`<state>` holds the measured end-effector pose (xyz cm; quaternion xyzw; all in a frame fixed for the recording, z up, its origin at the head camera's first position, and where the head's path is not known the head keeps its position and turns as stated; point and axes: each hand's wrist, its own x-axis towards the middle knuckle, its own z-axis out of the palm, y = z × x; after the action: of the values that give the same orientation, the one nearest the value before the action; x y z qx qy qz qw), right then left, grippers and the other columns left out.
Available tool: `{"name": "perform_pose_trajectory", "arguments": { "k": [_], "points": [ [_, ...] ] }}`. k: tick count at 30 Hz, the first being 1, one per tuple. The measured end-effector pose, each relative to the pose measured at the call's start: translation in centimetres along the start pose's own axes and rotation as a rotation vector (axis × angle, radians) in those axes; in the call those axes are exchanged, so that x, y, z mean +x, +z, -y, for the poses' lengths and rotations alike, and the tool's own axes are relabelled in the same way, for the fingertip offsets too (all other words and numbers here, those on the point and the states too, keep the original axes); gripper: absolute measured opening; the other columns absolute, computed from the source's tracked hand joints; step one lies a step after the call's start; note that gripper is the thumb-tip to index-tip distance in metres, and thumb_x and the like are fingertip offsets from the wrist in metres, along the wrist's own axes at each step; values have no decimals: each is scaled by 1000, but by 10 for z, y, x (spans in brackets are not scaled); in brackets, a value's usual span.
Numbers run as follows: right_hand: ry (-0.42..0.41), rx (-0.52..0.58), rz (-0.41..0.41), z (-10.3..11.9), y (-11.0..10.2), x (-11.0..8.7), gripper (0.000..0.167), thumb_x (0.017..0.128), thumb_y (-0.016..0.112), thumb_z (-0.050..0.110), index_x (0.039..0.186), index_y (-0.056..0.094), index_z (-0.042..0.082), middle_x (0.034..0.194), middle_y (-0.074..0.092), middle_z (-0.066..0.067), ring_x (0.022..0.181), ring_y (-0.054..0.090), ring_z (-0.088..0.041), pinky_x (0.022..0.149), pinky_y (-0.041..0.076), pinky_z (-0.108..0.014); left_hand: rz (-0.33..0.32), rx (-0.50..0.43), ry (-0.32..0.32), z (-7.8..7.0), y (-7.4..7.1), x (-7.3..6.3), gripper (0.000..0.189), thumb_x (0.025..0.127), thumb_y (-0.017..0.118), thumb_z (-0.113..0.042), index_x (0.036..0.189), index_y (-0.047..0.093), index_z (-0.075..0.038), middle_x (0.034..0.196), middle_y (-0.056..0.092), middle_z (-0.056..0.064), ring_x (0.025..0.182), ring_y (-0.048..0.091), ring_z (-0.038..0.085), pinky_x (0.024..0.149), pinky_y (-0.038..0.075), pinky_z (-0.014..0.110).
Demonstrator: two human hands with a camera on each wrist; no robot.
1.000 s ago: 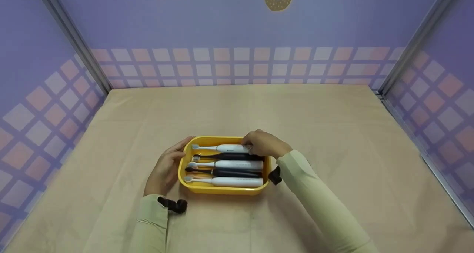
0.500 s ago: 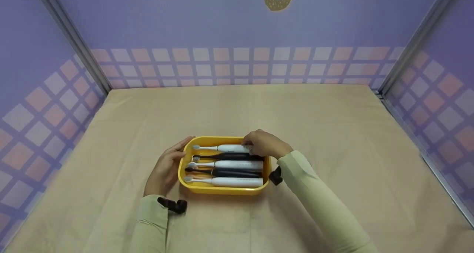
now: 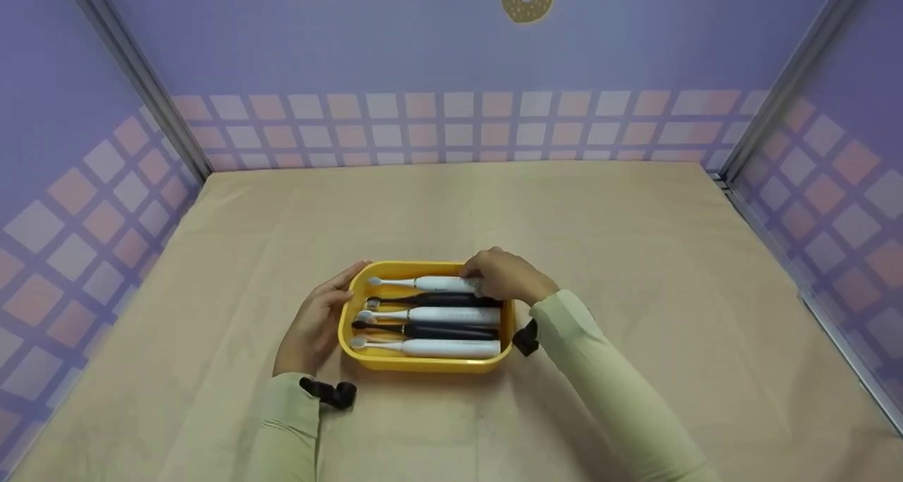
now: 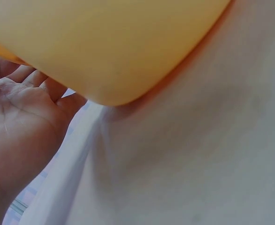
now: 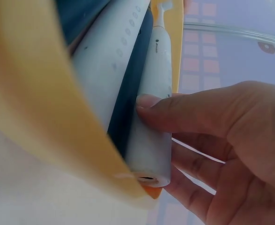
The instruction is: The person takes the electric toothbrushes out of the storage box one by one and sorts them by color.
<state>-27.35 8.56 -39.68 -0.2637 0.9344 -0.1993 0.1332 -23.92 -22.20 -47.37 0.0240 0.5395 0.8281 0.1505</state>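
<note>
A yellow plastic bin (image 3: 423, 363) holds several electric toothbrushes lying side by side, white ones and black ones alternating. My left hand (image 3: 315, 323) grips the bin's left end, thumb at the rim and fingers along the outer wall; the left wrist view shows the palm (image 4: 25, 112) beside the bin (image 4: 114, 51). At the back right corner, my right hand (image 3: 509, 275) holds the handle of the rearmost white toothbrush (image 3: 441, 284). In the right wrist view its thumb presses on this white handle (image 5: 151, 136), the other fingers behind. That hand hides the handle's end in the head view.
Beneath the bin spreads a beige cloth-covered table (image 3: 451, 214). A purple back wall (image 3: 451, 44) with a checked band and side walls on both sides enclose it. Black wrist straps (image 3: 331, 392) sit over both pale sleeves.
Both hands keep their places on the bin and the rear white toothbrush. The whole head view has shifted only very slightly.
</note>
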Motion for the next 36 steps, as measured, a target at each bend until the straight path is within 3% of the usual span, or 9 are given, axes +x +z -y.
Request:
{"name": "perform_pose_trajectory", "arguments": {
  "k": [13, 20, 29, 36],
  "points": [
    [-45, 83, -64, -8, 4, -4, 34, 82, 65, -3, 114, 72, 7, 121, 67, -8, 115, 57, -27, 100, 48, -43, 6, 160, -16, -2, 2, -1, 56, 98, 32, -4, 154, 25, -13, 161, 19, -3, 148, 14, 11, 119, 21, 31],
    [-54, 125, -87, -9, 5, -5, 33, 81, 65, -4, 112, 72, 5, 117, 69, -9, 109, 61, -25, 96, 51, -41, 13, 211, -16, -3, 1, -2, 57, 99, 31, -5, 154, 23, -14, 161, 17, -4, 149, 12, 12, 119, 21, 31],
    [-65, 137, -127, -10, 6, -8, 33, 81, 66, -4, 113, 72, 5, 116, 69, -10, 106, 64, -25, 91, 54, -41, 70, 243, 7, -5, 0, -3, 55, 101, 29, -5, 155, 20, -13, 162, 13, -2, 149, 12, 15, 115, 28, 29],
    [-87, 142, -146, -12, 6, -7, 34, 79, 67, -3, 112, 73, 4, 113, 71, -10, 103, 65, -24, 90, 54, -41, 57, 220, 3, -5, -1, -3, 56, 100, 30, -4, 155, 21, -12, 162, 14, -1, 149, 15, 16, 115, 29, 29]
  ]
}}
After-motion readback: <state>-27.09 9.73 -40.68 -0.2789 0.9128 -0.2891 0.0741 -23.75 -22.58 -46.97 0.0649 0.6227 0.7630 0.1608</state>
